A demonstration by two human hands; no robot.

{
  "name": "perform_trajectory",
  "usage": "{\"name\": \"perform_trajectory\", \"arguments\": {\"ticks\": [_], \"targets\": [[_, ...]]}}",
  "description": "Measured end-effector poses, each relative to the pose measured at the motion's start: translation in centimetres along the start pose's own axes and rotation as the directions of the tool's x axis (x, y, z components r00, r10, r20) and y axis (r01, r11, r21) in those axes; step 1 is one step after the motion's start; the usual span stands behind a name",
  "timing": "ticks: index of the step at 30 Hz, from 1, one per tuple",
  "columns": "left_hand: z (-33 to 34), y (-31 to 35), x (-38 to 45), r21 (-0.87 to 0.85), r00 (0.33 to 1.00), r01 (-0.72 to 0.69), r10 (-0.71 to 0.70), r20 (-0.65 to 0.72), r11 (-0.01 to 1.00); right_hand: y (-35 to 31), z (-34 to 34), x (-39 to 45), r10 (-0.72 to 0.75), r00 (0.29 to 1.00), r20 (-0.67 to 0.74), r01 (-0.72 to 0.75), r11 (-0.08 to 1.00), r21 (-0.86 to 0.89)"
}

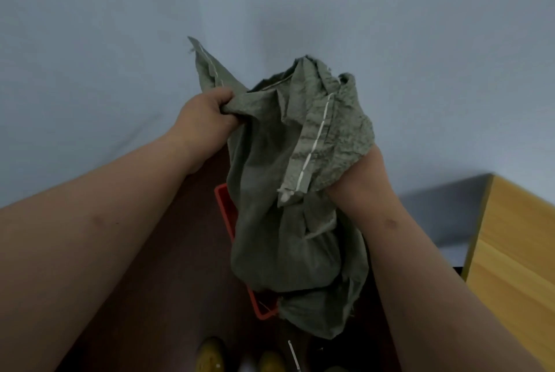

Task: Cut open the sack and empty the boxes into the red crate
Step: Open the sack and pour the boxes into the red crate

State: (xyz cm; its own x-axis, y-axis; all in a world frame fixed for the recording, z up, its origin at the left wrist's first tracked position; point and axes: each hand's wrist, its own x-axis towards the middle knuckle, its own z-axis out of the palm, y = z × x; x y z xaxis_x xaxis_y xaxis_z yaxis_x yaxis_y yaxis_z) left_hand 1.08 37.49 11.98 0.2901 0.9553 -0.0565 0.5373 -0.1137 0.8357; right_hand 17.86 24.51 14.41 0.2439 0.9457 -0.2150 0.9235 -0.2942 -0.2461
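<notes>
A grey-green woven sack (270,179) with a white stitched seam hangs crumpled in mid-air between both hands, a lump bulging low inside it. My left hand (207,115) grips a bunch of the cloth at its upper left corner. My right hand (365,175) grips the cloth at the right; the fabric drapes over its fingers and hides them. Under the sack, only the left rim of the red crate (225,209) shows on the floor. No boxes are visible.
A pale wooden table or cabinet (510,239) stands at the right. The floor is dark brown (180,266), with a blue-grey wall behind. Two yellow shoes (210,353) and a thin white strip (292,353) lie at the bottom edge.
</notes>
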Motion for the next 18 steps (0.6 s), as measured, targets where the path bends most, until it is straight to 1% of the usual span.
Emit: {"name": "perform_trajectory", "arguments": {"ticks": [2,4,5,7,8,10,12,14,15,17,18], "targets": [[0.0,1.0,-0.1,-0.061,1.0,-0.005,0.004,-0.01,0.998,0.1,-0.4,-0.3,0.055,0.998,-0.014,-0.054,0.997,0.046],[0.2,2.0,-0.2,-0.06,0.999,-0.008,0.01,0.033,0.998,0.0,-0.5,-0.6,0.027,1.0,0.002,-0.027,0.998,0.05],[0.2,2.3,-0.3,-0.053,0.999,-0.007,0.009,0.046,0.999,-0.1,-0.7,-0.7,0.013,1.0,0.003,-0.013,1.0,0.024],[-0.2,2.6,-0.2,-0.112,1.0,0.014,-0.014,0.003,0.994,-0.2,-1.4,-0.9,0.014,1.0,-0.014,-0.015,1.0,-0.025],[-0.5,2.7,-0.2,-0.163,0.999,0.029,-0.035,-0.031,0.986,-0.3,-1.7,-1.0,0.03,0.999,-0.01,-0.031,0.999,-0.013],[-1.1,3.2,-0.1,-0.242,0.997,0.038,-0.054,-0.059,0.969,-0.3,-2.3,-1.3,0.05,0.999,0.001,-0.05,0.996,0.069],[-1.4,4.4,-0.3,-0.304,0.998,0.017,-0.035,-0.052,0.952,-0.3,-2.9,-1.8,0.03,0.997,-0.07,-0.021,0.992,0.121],[-1.7,5.9,-0.2,-0.36,0.998,-0.034,0.012,-0.061,0.932,-0.4,-3.4,-1.9,0.07,0.987,-0.145,-0.041,0.98,0.195],[-1.8,6.6,-0.1,-0.381,0.998,-0.054,0.034,-0.059,0.923,-0.3,-3.4,-1.5,0.088,0.985,-0.147,-0.051,0.97,0.239],[-1.9,7.7,0.0,-0.411,0.998,-0.068,0.061,-0.03,0.909,-0.1,-2.7,-1.2,0.165,0.984,-0.061,-0.133,0.924,0.359],[-1.8,8.0,0.0,-0.426,0.997,-0.071,0.073,-0.012,0.902,0.1,-2.1,-1.1,0.173,0.983,-0.069,-0.127,0.893,0.432]]}}
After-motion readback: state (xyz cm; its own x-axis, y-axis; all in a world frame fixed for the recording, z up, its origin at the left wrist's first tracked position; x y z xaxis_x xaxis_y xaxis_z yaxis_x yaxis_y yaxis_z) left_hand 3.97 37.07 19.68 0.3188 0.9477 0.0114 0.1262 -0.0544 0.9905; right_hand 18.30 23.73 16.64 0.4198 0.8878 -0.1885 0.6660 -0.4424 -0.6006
